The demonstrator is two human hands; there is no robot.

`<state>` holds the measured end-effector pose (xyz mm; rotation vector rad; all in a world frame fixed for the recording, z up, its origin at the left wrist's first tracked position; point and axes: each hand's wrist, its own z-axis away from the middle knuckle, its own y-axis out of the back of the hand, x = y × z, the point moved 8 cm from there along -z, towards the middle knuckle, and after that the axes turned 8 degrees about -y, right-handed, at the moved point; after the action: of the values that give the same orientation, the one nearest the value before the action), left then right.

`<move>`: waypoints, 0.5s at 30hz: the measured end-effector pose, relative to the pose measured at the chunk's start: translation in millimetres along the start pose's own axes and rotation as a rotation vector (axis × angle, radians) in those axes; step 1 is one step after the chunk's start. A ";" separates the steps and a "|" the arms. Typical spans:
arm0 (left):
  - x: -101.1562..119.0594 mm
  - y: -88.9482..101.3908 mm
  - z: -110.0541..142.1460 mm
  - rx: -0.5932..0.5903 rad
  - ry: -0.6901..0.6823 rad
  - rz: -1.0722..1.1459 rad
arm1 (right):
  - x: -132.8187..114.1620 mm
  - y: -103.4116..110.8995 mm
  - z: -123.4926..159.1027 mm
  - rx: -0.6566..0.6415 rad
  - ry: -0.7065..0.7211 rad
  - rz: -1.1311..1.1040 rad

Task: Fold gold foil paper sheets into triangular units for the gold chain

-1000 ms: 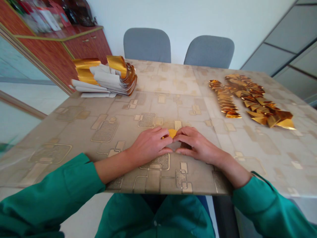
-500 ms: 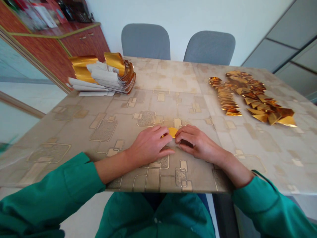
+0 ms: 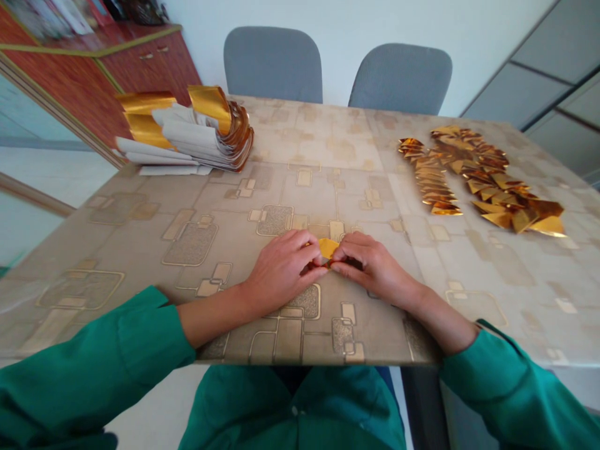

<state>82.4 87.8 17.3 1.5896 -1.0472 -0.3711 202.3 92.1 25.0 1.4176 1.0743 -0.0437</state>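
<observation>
A small piece of gold foil paper [image 3: 329, 247] is held between my two hands close to the table's front edge. My left hand [image 3: 285, 269] pinches its left side, thumb and fingers pressed together. On its other side my right hand [image 3: 370, 265] grips it the same way, the thumb tips nearly meeting. My fingers cover most of the paper, so its full shape is hidden. At the right lie rows of folded gold paper pieces [image 3: 509, 194]. A thick stack of gold-and-white paper sheets [image 3: 192, 134] rests at the back left.
The table [image 3: 262, 187] has a beige patterned cover. Behind it stand two grey chairs, a left one [image 3: 274, 65] and a right one [image 3: 400, 78]. A reddish wooden cabinet [image 3: 150, 75] is at the far left, and grey panels [image 3: 539, 81] are at the right.
My thumbs have drawn closer together below the gold paper, and my right fingers have closed on its edge. The view has tilted slightly downward.
</observation>
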 end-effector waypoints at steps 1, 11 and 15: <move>-1.3 0.4 0.1 0.003 0.011 0.028 | -0.7 -0.7 -0.3 0.003 0.009 0.000; -4.8 0.2 -0.3 0.024 0.019 0.069 | 3.7 -6.9 -2.0 0.073 -0.041 0.048; -4.1 -1.7 -0.5 -0.009 0.012 0.061 | 7.5 -6.5 -1.0 0.093 -0.096 0.032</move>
<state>81.2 91.3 14.7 1.5468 -1.0805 -0.3241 202.0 95.5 15.7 1.5007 0.9805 -0.1384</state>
